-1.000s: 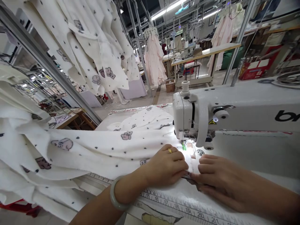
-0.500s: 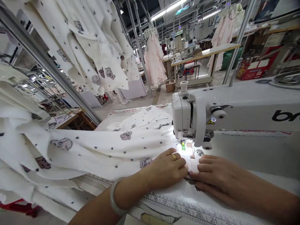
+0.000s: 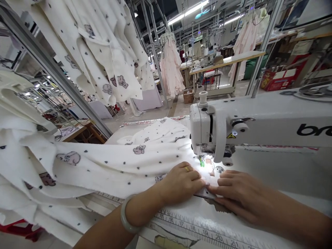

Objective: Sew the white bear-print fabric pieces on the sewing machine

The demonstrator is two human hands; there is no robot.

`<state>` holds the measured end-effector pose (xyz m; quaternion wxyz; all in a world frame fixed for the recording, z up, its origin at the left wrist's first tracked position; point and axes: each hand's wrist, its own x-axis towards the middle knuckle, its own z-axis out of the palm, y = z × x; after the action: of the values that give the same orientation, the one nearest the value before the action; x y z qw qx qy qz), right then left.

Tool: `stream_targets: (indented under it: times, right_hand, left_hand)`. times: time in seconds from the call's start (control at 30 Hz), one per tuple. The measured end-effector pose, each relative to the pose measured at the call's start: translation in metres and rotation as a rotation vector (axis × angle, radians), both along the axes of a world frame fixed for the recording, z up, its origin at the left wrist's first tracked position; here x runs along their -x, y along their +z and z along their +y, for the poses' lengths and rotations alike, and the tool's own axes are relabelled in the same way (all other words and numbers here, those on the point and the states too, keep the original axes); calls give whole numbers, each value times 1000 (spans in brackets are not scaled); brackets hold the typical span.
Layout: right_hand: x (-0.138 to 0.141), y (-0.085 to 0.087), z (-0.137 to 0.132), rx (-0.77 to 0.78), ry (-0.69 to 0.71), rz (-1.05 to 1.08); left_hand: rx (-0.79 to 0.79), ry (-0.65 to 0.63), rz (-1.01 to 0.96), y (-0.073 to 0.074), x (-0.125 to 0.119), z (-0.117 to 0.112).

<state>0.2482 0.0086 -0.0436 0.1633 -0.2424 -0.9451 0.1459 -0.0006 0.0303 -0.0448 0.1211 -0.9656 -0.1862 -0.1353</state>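
White fleece fabric with grey bears and small dark dots runs from the left across the sewing machine bed. Its right end lies by the lit green-marked presser foot of a white sewing machine. My left hand, with a ring and a pale bangle, is closed on the fabric edge just in front of the foot. Close to its fingertips, my right hand pinches the same edge, fingers bent. The fingertips partly hide the edge.
A printed ruler runs along the table's front. More bear-print pieces hang at upper left, beside a slanted metal post. Pink garments hang farther back, near another worktable. A red box stands at the far right.
My left hand has slid slightly left, and my right fingertips have moved a little left too. More of the fabric edge now shows between and below the hands.
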Motion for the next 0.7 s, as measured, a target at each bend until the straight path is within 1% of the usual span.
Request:
stream_targets:
  times: [0.1, 0.17, 0.23, 0.3, 0.37, 0.5, 0.57, 0.7]
  right_hand:
    - [0, -1, 2, -109, 5, 31]
    - [0, -5, 4, -225, -21, 96]
    - [-2, -9, 6, -291, -49, 151]
    - [-3, -13, 6, -279, -61, 153]
    - [-2, -14, 6, -229, -64, 110]
    - [2, -10, 6, -169, -79, 57]
    - [4, -7, 7, -187, -103, 84]
    - [7, -3, 11, -283, -160, 122]
  left_hand:
    - [-8, 25, 52, 3, 0, -2]
    - [-20, 28, 89, 6, 0, -4]
    - [-32, 19, 97, 7, -1, -4]
    - [-29, 6, 93, 8, -1, -4]
    - [-13, -2, 96, 6, -1, -4]
    - [33, 32, 102, 2, -1, -3]
    - [59, 63, 95, 1, -1, -2]
    - [128, 111, 79, 1, -2, 4]
